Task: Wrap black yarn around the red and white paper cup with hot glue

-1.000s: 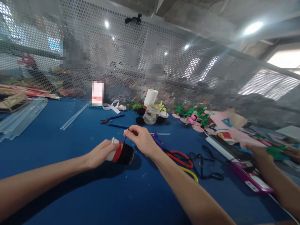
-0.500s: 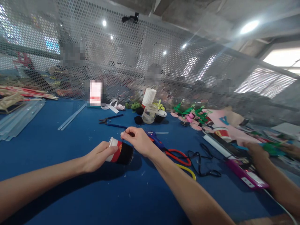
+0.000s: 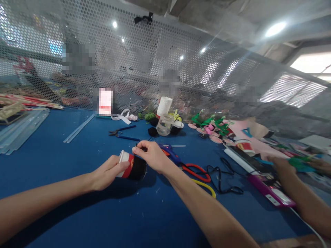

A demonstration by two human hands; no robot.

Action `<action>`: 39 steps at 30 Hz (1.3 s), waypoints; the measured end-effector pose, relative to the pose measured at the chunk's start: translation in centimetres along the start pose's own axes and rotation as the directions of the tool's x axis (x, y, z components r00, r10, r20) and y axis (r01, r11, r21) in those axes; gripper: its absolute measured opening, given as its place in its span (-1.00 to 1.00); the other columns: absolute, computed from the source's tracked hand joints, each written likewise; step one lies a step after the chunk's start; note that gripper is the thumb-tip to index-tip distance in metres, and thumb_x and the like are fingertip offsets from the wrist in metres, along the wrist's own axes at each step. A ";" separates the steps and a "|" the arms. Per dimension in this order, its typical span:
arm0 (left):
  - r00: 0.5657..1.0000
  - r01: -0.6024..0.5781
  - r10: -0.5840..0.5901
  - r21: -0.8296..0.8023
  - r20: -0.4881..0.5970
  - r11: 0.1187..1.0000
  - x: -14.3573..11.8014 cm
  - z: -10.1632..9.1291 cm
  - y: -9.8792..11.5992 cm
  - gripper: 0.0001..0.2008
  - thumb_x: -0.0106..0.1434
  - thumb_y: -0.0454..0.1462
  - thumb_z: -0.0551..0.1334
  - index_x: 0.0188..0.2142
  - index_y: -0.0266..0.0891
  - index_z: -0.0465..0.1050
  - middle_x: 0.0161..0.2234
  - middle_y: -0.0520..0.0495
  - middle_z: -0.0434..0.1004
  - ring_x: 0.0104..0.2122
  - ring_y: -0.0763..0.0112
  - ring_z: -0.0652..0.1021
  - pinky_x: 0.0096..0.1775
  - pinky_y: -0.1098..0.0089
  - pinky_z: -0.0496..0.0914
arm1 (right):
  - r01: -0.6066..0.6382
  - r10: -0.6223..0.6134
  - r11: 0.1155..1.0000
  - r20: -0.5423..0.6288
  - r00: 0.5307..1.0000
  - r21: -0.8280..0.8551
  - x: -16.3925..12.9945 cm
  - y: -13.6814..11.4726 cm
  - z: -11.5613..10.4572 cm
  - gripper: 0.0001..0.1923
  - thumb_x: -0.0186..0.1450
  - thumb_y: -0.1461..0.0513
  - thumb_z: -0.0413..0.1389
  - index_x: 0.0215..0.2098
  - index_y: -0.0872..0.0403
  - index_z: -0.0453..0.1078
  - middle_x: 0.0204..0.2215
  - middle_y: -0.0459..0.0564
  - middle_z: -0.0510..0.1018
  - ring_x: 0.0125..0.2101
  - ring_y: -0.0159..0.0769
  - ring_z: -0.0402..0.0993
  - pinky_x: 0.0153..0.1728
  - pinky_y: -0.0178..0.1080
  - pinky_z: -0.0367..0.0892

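My left hand (image 3: 108, 172) is closed around a red and white paper cup (image 3: 131, 166), which lies tilted on its side above the blue table. Black yarn (image 3: 139, 169) wraps the cup's base end. Just over the cup, my right hand (image 3: 152, 155) pinches what appears to be the yarn's strand; most of the strand is hidden by the fingers. Beyond that hand are a ball of black yarn (image 3: 152, 132) and dark-handled pliers (image 3: 126, 127). A blue glue gun (image 3: 172, 155) lies by the right wrist, with red-handled scissors (image 3: 198, 173) near the forearm.
A clear plastic jar (image 3: 164, 125) and stacked paper cups (image 3: 164, 106) stand at the back. Clear strips (image 3: 24, 129) lie left. At right are a purple power strip (image 3: 271, 193), a black cable (image 3: 219, 177), paper flowers (image 3: 210, 129) and another person's hand (image 3: 283, 168).
Both hands and the cup have shifted very slightly left. The yarn strand between the right fingers and the cup shows less than before; the grips look the same.
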State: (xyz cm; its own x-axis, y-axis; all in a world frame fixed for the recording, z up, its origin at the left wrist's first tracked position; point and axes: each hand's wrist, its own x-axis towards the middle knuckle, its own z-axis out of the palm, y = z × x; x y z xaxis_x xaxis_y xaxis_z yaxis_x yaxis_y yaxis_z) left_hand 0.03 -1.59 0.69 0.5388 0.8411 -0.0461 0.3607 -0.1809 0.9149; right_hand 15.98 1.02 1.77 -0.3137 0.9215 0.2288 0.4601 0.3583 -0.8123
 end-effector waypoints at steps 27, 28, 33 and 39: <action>0.982 -0.188 0.188 0.076 0.005 0.979 -0.1 -0.3 0.0 -0.68 0.15 -0.16 -0.11 -0.62 -0.28 0.14 -0.64 0.09 0.11 -0.59 0.55 0.15 -0.52 0.51 0.12 | -0.232 0.209 0.959 0.144 0.967 0.163 0.2 0.1 -1.3 -0.65 0.21 0.12 -0.14 -0.40 0.24 0.33 -0.46 0.07 0.44 -0.44 -0.39 0.35 -0.47 -0.35 0.25; 0.981 -0.193 0.194 0.074 -0.012 0.978 -0.1 -0.4 -0.1 -0.69 0.15 -0.16 -0.11 -0.60 -0.28 0.16 -0.63 0.09 0.13 -0.59 0.55 0.15 -0.52 0.51 0.12 | -0.230 0.206 0.961 0.157 0.966 0.152 0.2 -0.2 -1.8 -0.62 0.21 0.10 -0.15 -0.37 0.24 0.33 -0.43 0.09 0.44 -0.42 -0.38 0.36 -0.45 -0.34 0.26; 0.980 -0.187 0.187 0.008 -0.063 0.982 0.0 -0.6 -0.2 -0.70 0.15 -0.16 -0.07 -0.55 -0.29 0.26 -0.60 0.09 0.22 -0.58 0.55 0.20 -0.51 0.53 0.13 | -0.108 0.098 0.994 0.367 0.925 0.008 -0.7 -1.2 -3.3 -0.59 0.13 0.05 -0.02 -0.20 0.18 0.32 -0.30 0.06 0.44 -0.35 -0.34 0.35 -0.36 -0.30 0.26; 0.998 -0.059 0.064 -0.183 0.024 0.981 0.4 -0.5 -0.6 -0.75 0.08 -0.17 0.04 -0.55 -0.32 0.31 -0.62 0.10 0.25 -0.58 0.56 0.24 -0.49 0.53 0.14 | -0.100 0.053 0.991 0.408 0.911 0.093 -2.3 0.2 -2.4 -0.55 0.09 0.11 0.05 -0.08 0.14 0.22 -0.24 0.02 0.43 -0.29 -0.33 0.35 -0.32 -0.28 0.26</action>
State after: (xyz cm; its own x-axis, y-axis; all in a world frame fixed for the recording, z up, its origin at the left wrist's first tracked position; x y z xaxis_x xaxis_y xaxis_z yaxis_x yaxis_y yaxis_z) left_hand -0.30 -0.89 0.36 0.5786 0.8156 0.0031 0.1827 -0.1334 0.9741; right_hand 18.82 -0.70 2.38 -0.6005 0.7978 -0.0538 0.4096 0.2491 -0.8776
